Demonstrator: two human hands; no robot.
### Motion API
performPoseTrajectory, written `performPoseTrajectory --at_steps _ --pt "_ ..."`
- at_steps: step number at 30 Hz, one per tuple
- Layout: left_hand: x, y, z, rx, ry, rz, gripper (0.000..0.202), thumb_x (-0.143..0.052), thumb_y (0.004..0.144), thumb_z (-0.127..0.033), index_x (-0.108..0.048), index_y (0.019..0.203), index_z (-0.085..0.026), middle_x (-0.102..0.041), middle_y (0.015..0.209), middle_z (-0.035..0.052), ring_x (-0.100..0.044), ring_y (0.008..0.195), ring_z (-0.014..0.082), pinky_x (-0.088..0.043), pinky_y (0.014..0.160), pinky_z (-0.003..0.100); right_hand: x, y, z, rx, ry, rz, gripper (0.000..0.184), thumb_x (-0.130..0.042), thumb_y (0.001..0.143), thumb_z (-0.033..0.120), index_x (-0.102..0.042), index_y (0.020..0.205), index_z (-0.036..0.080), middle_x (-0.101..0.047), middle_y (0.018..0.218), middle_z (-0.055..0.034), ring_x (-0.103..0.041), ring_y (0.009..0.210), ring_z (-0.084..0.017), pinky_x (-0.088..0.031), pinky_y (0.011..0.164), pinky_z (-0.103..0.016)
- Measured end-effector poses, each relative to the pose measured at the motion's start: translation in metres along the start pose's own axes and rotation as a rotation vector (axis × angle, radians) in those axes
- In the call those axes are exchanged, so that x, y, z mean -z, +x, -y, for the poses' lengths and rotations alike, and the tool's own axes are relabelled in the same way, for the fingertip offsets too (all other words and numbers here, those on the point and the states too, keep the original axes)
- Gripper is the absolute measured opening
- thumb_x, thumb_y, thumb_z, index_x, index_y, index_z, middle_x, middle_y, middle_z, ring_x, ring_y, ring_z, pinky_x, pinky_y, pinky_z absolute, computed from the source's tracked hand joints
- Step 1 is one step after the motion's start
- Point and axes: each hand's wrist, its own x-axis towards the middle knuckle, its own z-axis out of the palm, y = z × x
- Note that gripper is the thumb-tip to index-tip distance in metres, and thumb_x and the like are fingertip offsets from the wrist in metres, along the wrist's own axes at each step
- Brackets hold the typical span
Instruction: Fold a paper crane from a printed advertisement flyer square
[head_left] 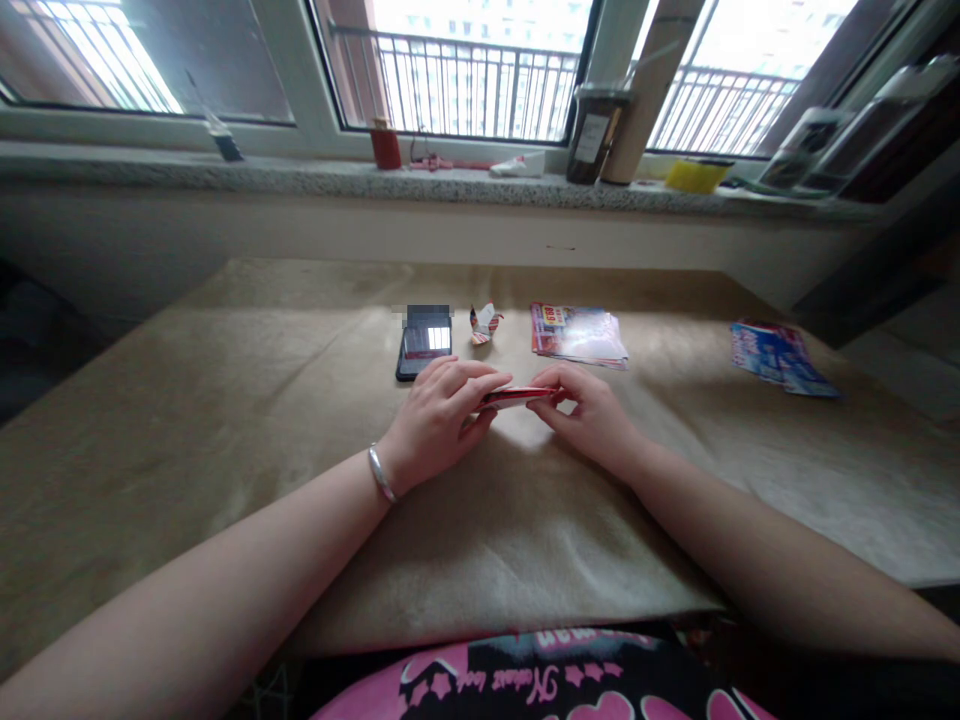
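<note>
Resting low over the middle of the table [225,420], a flat red paper piece [517,397] lay pinched between both hands, held nearly level just above the brown covering. The left hand [439,420] closed on its end at 9 o'clock, fingers curled over the top edge and thumb beneath. The right hand [589,410] gripped the opposite end at 3 o'clock, fingertips narrowed tight onto the paper. A silver bracelet [380,473] circled the left wrist.

From the paper, a dark phone [425,345] lay at 11 o'clock, just beyond the left knuckles, its screen lit. A small folded paper figure [484,322] stood near 12 o'clock, just beside the phone. A stack of printed leaflets [577,335] lay at 1 o'clock, and a blue leaflet [780,358] sat well apart at 3 o'clock toward the table's edge.

Farther off at 12 o'clock ran a stone window sill [225,172] carrying a red cup [385,147], a dark jar [594,135] and a yellow object [697,175].
</note>
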Motion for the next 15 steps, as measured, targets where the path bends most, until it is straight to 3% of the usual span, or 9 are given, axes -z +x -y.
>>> performPoseTrajectory --at_steps 5,8,11,15 --pt "0.001 -0.001 0.002 0.031 -0.002 0.002 0.043 -0.055 0.082 -0.018 -0.048 0.124 -0.024 -0.055 0.122 0.0073 -0.050 0.113 0.0223 -0.033 0.103 0.045 0.011 0.000 0.003 0.099 -0.153 -0.100 0.011 -0.053 0.085 0.024 -0.060 0.093 0.024 -0.061 0.091 -0.0033 -0.059 0.076 -0.014 -0.053 0.064 -0.028" --pt "0.001 -0.001 0.002 0.026 -0.023 0.000 0.044 -0.056 0.083 -0.020 -0.047 0.125 -0.024 -0.055 0.124 0.0075 -0.049 0.115 0.0223 -0.034 0.103 0.044 0.015 0.000 0.005 0.203 -0.306 -0.124 0.014 -0.051 0.085 0.021 -0.062 0.094 0.024 -0.061 0.093 -0.0052 -0.059 0.086 -0.018 -0.052 0.076 -0.034" --pt "0.000 -0.001 0.000 0.017 -0.049 0.011 0.041 -0.057 0.084 -0.023 -0.047 0.124 -0.023 -0.057 0.120 0.0075 -0.052 0.111 0.0209 -0.040 0.098 0.041 0.013 0.000 0.007 0.291 -0.417 -0.116 0.014 -0.051 0.086 0.021 -0.063 0.094 0.024 -0.061 0.090 -0.0056 -0.058 0.088 -0.019 -0.050 0.082 -0.036" --pt "0.000 0.000 -0.005 0.010 -0.107 -0.004 0.030 -0.059 0.084 -0.028 -0.054 0.113 -0.021 -0.061 0.109 0.0071 -0.057 0.101 0.0191 -0.046 0.089 0.035 0.007 -0.002 0.010 0.304 -0.488 -0.100 0.013 -0.053 0.086 0.023 -0.064 0.093 0.024 -0.062 0.091 -0.0053 -0.057 0.087 -0.019 -0.048 0.080 -0.034"
